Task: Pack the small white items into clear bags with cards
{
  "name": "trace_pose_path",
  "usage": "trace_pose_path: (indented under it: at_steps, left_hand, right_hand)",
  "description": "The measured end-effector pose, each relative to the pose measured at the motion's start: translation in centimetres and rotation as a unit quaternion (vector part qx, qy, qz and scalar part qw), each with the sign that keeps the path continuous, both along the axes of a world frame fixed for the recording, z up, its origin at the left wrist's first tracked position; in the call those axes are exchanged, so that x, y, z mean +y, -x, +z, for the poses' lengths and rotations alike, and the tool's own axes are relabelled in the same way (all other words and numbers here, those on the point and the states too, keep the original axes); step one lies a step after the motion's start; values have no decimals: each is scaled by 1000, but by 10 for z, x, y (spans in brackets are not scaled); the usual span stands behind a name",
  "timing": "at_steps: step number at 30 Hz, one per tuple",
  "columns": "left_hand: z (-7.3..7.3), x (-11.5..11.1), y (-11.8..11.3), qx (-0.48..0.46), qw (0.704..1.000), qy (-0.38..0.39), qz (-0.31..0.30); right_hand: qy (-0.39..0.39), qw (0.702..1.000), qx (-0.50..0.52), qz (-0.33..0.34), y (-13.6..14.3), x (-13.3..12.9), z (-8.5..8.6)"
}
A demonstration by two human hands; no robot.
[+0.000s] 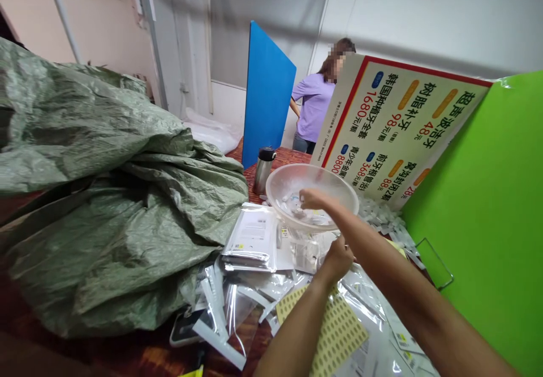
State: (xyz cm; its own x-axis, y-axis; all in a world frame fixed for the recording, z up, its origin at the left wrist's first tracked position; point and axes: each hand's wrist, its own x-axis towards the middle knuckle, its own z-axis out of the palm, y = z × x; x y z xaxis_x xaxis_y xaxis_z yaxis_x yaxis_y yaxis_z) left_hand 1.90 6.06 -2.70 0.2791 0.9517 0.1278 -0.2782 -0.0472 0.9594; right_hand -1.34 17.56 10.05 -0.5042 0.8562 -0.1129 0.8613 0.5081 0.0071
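A translucent plastic bowl (351,196) stands on the table with small pale pieces inside. My right hand (313,200) reaches over its near rim, fingers curled down above the contents; what they hold, if anything, cannot be made out. Just below the bowl, my left hand (338,260) is closed, and whatever it grips is hidden. Clear plastic packets (307,253) lie beside it. Under my left forearm is a yellow sheet of small oval stickers (345,326). A stack of clear-wrapped white packages (251,232) sits left of the bowl.
A steel flask (264,172) stands behind the stack. Green woven sheeting (127,213) is heaped at left. A blue panel (267,94), printed sign (394,122) and green board (487,213) stand upright around the table. A person in a purple shirt (314,102) stands beyond. Plastic strips (218,343) lie in front.
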Motion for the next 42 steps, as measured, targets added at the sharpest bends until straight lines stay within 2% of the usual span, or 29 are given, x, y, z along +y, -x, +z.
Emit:
trace_pose_path:
  at_steps: [2,4,6,7,9,12,15,17,18,20,23,26,29,31,36,39,42]
  left_hand:
    - [-2,2,-3,-3,1000,1,-4]
    - [-2,4,-6,-8,1000,-1,-4]
    - [-2,4,-8,-12,1000,-6,0]
    - [-1,4,-8,-14,1000,-10,2]
    - [-1,5,-8,-18,999,-27,6]
    - [-2,4,-7,2,998,-63,19]
    - [-3,4,-6,42,993,-105,28]
    - [-2,3,-6,58,989,-131,25]
    - [-1,3,-6,68,987,-144,21]
    - [0,3,-6,90,981,-168,21]
    - [1,2,-7,126,978,-162,33]
    - [1,1,-8,132,982,-132,30]
    - [1,-1,-7,122,985,-124,20]
    - [3,-1,-6,117,987,-112,13]
    - [7,-2,-6,74,992,-97,-19]
    - [7,-1,-5,80,990,-112,6]
    - [5,-1,-3,125,981,-142,38]
  right_hand:
    - [-39,998,55,4,-25,-7,22]
    - [-79,982,170,22,-58,-24,42]
    - [-93,950,295,34,-95,-50,52]
    - [-101,934,341,29,-114,-65,51]
    - [-125,902,413,-14,-149,-93,35]
    - [-153,841,506,-114,-191,-120,-15]
    - [-97,770,600,-196,-211,-126,-75]
    - [-26,700,680,-215,-210,-125,-104]
    - [11,664,716,-214,-207,-125,-114]
    - [89,605,767,-196,-199,-127,-123]
    - [186,558,791,-167,-192,-132,-119]
    - [243,558,781,-141,-194,-135,-115]
    - [265,597,747,-121,-199,-134,-119]
    - [237,620,737,-126,-202,-131,-122]
    - [103,651,739,-143,-209,-125,-120]
    - [116,672,723,-111,-208,-126,-114]
    - [142,657,734,-97,-203,-128,-112]
